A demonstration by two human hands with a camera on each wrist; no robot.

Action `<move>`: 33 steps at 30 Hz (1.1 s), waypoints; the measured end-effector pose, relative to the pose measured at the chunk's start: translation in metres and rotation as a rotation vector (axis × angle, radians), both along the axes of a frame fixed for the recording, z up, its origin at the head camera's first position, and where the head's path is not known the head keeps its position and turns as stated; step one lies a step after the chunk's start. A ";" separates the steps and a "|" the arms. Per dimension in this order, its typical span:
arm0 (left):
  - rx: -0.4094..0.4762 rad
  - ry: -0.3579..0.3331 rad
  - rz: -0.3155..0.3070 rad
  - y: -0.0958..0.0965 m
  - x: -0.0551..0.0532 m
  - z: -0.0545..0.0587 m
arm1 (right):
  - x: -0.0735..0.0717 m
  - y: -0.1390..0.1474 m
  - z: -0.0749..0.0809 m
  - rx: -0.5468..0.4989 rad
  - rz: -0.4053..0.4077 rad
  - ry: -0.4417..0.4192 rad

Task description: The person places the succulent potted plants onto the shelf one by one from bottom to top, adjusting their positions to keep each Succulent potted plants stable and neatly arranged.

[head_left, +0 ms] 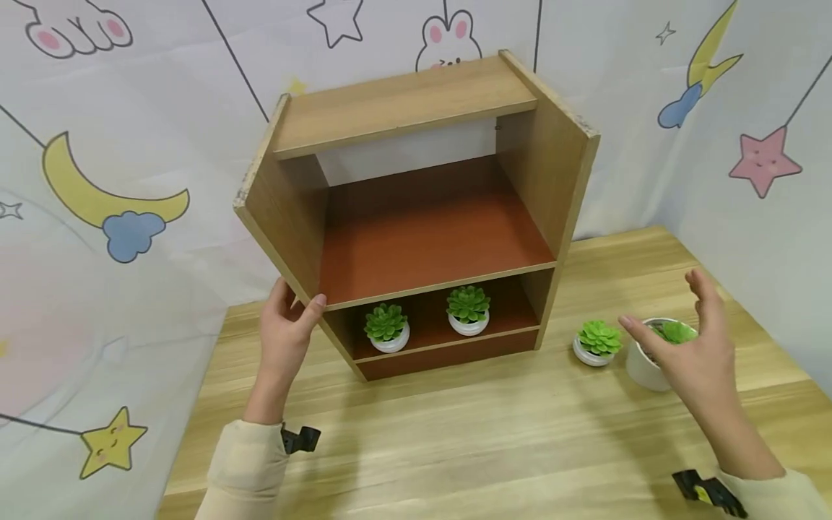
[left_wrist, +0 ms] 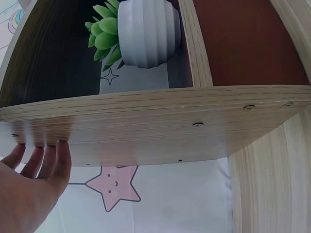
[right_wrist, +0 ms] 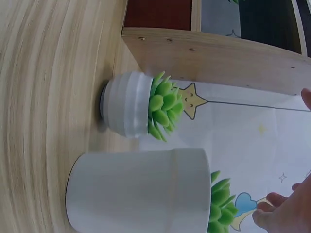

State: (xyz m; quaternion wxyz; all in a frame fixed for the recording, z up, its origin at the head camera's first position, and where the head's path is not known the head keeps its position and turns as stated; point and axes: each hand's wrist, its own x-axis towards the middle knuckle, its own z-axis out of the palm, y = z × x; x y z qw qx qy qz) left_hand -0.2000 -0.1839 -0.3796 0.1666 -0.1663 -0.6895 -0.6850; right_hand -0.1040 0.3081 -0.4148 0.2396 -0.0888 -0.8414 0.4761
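A small wooden shelf unit [head_left: 438,231] with a red-brown middle board stands on the table. My left hand [head_left: 286,325] holds its left side panel near the middle board, thumb at the front edge; in the left wrist view the fingertips [left_wrist: 62,148] press the outer face. Two potted succulents, one on the left [head_left: 386,328] and another on the right [head_left: 468,310], sit in the lower compartment. Right of the unit are a small potted succulent [head_left: 596,343] and a taller white pot with a succulent [right_wrist: 138,191]. Above the taller pot hovers my right hand [head_left: 702,361], fingers spread, holding nothing.
The wood-grain table [head_left: 455,440] extends in front of the unit and to both sides. Behind it hangs a white cloth backdrop [head_left: 214,195] printed with moons, stars and a rabbit. The unit's upper part has a top board [head_left: 409,105].
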 end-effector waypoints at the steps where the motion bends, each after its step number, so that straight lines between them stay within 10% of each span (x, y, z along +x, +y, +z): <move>1: -0.006 -0.002 -0.005 0.000 0.000 0.000 | 0.001 0.002 -0.001 0.002 0.003 0.004; 17: -0.060 -0.009 -0.015 0.010 0.002 -0.005 | 0.033 0.032 -0.011 -0.014 -0.001 -0.014; 27: -0.078 -0.005 0.007 0.004 0.005 0.001 | 0.024 0.043 -0.024 -0.063 0.163 0.288; 33: -0.069 -0.011 0.027 -0.001 0.004 0.002 | 0.019 0.048 -0.032 -0.102 -0.031 0.175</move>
